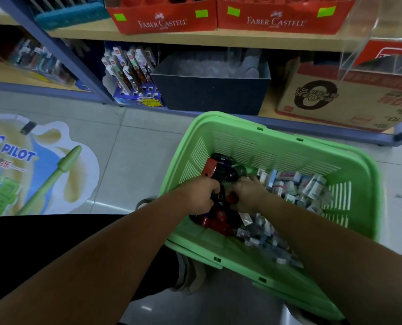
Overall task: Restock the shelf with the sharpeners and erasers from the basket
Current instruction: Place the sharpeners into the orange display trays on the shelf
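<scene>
A green plastic basket [277, 141] stands on the floor below the shelf [195, 38]. Its left side holds several red and dark blue sharpeners [215, 171]; its right side holds several small boxed erasers [298, 186]. Both hands are inside the basket among the sharpeners. My left hand [201, 194] grips a dark sharpener with curled fingers. My right hand [247, 194] curls round a red sharpener [230, 198] just beside it. More red sharpeners [215, 222] lie below the hands.
A dark box [209, 92] and a cardboard carton [336, 99] stand on the bottom shelf behind the basket. Red Faber-Castell trays [164, 17] sit on the shelf above. A clear acrylic bin [380, 43] is at upper right. A Pilot floor sticker [31, 165] lies left.
</scene>
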